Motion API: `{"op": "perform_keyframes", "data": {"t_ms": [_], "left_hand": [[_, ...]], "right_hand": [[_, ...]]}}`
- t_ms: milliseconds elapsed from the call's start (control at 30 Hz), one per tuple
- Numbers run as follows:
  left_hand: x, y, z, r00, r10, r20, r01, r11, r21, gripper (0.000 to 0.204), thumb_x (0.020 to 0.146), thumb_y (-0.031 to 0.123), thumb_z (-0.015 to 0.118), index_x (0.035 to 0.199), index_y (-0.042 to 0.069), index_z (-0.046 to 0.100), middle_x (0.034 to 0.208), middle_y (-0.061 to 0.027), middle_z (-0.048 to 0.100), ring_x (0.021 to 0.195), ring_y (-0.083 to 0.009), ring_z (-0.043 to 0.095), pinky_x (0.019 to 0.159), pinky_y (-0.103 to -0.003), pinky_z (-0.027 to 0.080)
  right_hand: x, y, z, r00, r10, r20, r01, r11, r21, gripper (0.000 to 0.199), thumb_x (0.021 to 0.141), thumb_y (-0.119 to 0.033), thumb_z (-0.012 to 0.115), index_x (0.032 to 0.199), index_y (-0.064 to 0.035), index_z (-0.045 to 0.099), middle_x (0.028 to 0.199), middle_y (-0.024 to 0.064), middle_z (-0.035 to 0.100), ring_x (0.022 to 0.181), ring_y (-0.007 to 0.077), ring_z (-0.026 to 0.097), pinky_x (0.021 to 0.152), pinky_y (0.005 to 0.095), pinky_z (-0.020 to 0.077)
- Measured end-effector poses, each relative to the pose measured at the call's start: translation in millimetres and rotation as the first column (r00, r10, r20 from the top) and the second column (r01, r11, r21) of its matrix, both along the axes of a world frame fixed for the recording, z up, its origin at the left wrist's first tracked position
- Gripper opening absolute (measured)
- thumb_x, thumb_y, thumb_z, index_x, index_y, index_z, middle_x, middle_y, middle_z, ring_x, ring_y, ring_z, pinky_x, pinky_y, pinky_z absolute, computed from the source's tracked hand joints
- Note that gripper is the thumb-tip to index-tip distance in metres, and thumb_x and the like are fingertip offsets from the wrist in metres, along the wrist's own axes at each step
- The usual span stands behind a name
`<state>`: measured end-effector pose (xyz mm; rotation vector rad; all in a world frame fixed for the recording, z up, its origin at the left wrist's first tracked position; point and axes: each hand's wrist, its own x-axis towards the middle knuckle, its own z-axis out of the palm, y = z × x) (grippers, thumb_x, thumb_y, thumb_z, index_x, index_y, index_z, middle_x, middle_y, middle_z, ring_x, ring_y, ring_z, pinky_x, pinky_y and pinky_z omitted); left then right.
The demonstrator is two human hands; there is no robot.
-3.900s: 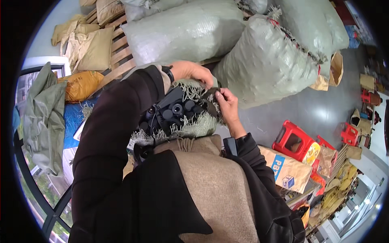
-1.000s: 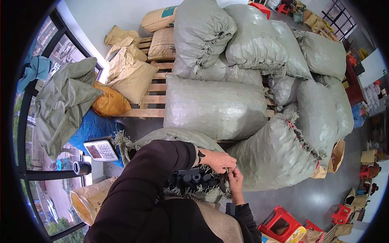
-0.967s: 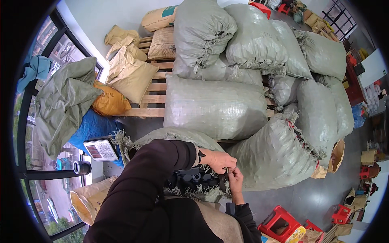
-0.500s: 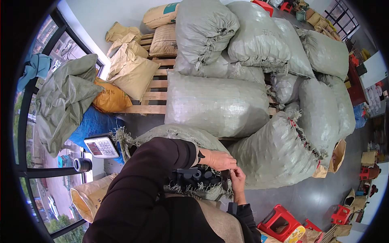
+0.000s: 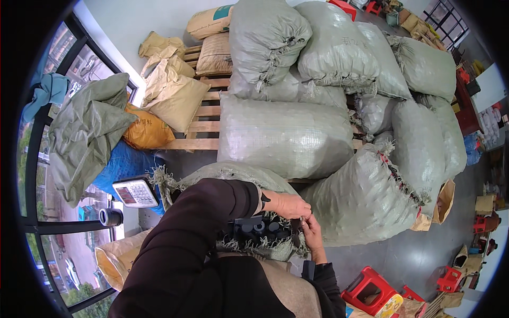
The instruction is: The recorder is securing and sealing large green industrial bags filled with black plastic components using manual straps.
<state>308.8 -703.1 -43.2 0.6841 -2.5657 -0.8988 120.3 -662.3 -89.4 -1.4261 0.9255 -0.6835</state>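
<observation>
Just in front of me stands an open grey-green woven sack (image 5: 233, 170) with a frayed rim. Black parts (image 5: 260, 229), round-topped and packed close, show in its mouth. At the sack's right side my left hand (image 5: 288, 205) and my right hand (image 5: 313, 233) meet fingertip to fingertip. Both are closed in a pinch over the rim area. What they grip is small and mostly hidden; a dark strip seems to hang just below the fingers. My left forearm crosses over the sack and covers part of its mouth.
Full woven sacks (image 5: 286, 138) lie piled on a wooden pallet (image 5: 204, 127) ahead; another bulging sack (image 5: 360, 201) leans close at my right. A scale display (image 5: 135, 192) and an open paper bag (image 5: 119, 257) stand left. Red stools (image 5: 371, 291) are at lower right.
Both hands stay together at the sack's right side, with the fingers shifted slightly. The whole view has moved a little. A dark strip below the fingers shows more now.
</observation>
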Motion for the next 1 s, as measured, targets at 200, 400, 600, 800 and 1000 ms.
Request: {"op": "perform_keyframes", "data": {"t_ms": [200,400,600,800,1000], "left_hand": [[-0.8,2.5,-10.5,0.996,-0.001,-0.088,0.010,0.995,0.100,0.013,0.068,0.009,0.050,0.080,0.006,0.048,0.077,-0.0100,0.045,0.072,-0.0288,0.050,0.062,-0.038,0.041],[-5.7,0.2,-15.8,0.988,-0.020,-0.155,0.037,0.994,0.107,0.014,0.063,0.008,0.050,0.076,0.006,0.053,0.076,-0.0097,0.049,0.075,-0.0287,0.051,0.064,-0.037,0.042],[-5.9,-4.3,-7.3,0.990,-0.012,-0.143,0.040,0.980,0.194,0.016,0.059,0.009,0.052,0.074,0.006,0.051,0.075,-0.0105,0.048,0.075,-0.0297,0.049,0.064,-0.038,0.042],[-2.4,-3.6,-12.4,0.999,-0.048,-0.017,0.050,0.989,0.138,0.014,0.057,0.013,0.053,0.068,0.006,0.048,0.073,-0.0093,0.048,0.073,-0.0295,0.048,0.062,-0.038,0.041],[-8.6,4.6,-9.0,0.999,-0.021,-0.033,0.018,0.996,-0.089,0.014,0.062,0.005,0.048,0.075,0.002,0.047,0.076,-0.0105,0.047,0.071,-0.0293,0.049,0.060,-0.037,0.042]], "right_hand": [[5.9,1.8,10.4,0.996,-0.039,-0.078,0.043,0.998,0.054,0.011,0.080,-0.010,0.048,0.075,-0.0023,0.043,0.063,-0.0024,0.039,0.059,0.0060,0.035,0.053,0.0201,0.0329],[6.0,4.4,13.4,0.988,-0.083,-0.128,0.085,0.996,0.006,0.006,0.081,-0.008,0.044,0.079,-0.0023,0.046,0.071,-0.0037,0.044,0.066,0.0049,0.038,0.059,0.0187,0.0336],[8.9,8.8,1.9,0.969,-0.240,-0.068,0.239,0.971,-0.016,0.008,0.080,-0.009,0.046,0.077,-0.0018,0.048,0.062,-0.0006,0.045,0.058,0.0054,0.039,0.053,0.0201,0.0351],[-15.9,21.7,-1.7,0.851,-0.523,-0.044,0.478,0.738,0.476,0.007,0.081,-0.013,0.045,0.077,-0.0082,0.049,0.059,-0.0056,0.039,0.052,0.0031,0.035,0.048,0.0170,0.0300],[-8.3,14.5,-2.7,0.956,-0.293,-0.017,0.293,0.956,0.001,0.013,0.078,-0.008,0.052,0.086,0.0003,0.055,0.073,-0.0005,0.052,0.067,0.0075,0.047,0.061,0.0216,0.0387]]}}
